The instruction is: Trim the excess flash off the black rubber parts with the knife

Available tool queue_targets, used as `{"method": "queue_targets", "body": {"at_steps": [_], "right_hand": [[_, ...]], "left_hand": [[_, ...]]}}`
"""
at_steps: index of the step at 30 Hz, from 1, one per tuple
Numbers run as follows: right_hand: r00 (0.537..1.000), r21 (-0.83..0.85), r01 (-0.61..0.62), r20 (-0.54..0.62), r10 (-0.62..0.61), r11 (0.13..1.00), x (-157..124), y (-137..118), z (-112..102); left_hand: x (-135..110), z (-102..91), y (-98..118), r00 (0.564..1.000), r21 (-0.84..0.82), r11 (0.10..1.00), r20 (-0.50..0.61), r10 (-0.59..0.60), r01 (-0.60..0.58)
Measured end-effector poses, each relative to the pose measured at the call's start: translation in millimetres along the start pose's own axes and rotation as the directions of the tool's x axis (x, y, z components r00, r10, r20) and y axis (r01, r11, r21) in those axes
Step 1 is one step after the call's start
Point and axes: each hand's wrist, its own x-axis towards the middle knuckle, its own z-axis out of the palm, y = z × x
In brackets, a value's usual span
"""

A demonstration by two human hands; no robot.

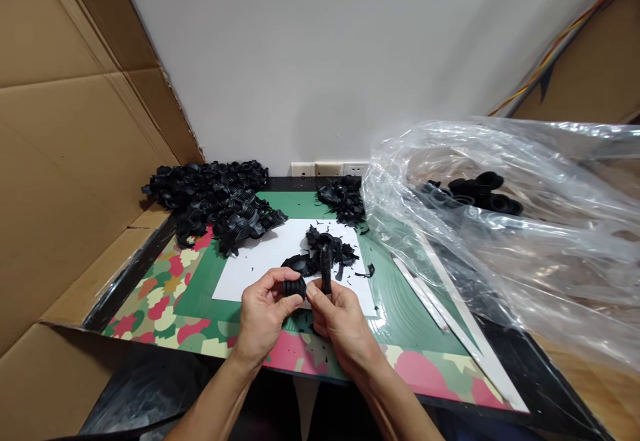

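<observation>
black ribbed rubber piece (294, 287) sits pinched between the thumb and fingers of the person's left hand (263, 311), over the near part of a white sheet (237, 279). the right hand (343, 321) grips a dark stick (326, 271), held upright (what it is cannot be made out), its thumb close beside the piece. just beyond lie black scraps (345, 252). a green mat (415, 317) spreads underneath, with a large black heap (225, 201) at far left and a clear plastic bag (550, 247) at right.

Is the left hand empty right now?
No, the left hand holds a ribbed black piece close to the right hand.
</observation>
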Motion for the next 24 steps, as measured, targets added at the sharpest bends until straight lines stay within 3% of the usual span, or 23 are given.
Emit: {"method": "queue_targets", "body": {"at_steps": [5, 10, 15, 17, 19, 21, 24], "right_hand": [[1.000, -0.039, -0.010, 0.003, 0.010, 0.999, 0, -2, -1], [0.996, -0.230, 0.086, -0.002, -0.089, 0.969, 2, -6, -3], [1.000, -0.204, 0.011, 0.008, -0.010, 0.979, 7, -5, 0], [0.989, -0.348, 0.110, -0.060, -0.139, 0.931, 7, -5, 2], [0.938, -0.548, 0.205, -0.127, -0.323, 0.811, 6, -7, 0], [0.887, -0.657, 0.199, -0.194, -0.419, 0.727, 5, -11, -6], [0.851, -0.615, 0.176, -0.297, -0.432, 0.769, 3, -18, -19]], "left_hand": [[2, -2.5, -5, 0.998, 0.086, 0.994, 0.004, 0.060, -0.060], [1, -1.2, -2, 0.993, 0.125, 0.985, 0.025, 0.119, -0.121], [-4, 2.1, 0, 0.994, 0.071, 0.992, -0.016, 0.106, -0.105], [-5, 2.0, -2, 0.994, 0.065, 0.993, -0.033, 0.104, -0.102], [-4, -0.5, -4, 0.990, 0.096, 0.988, -0.053, 0.129, -0.124], [-3, -5.4, -5, 0.981, 0.145, 0.977, -0.086, 0.172, -0.159], [-1, -13.6, -4, 0.974, 0.198, 0.966, -0.121, 0.193, -0.166]]}}
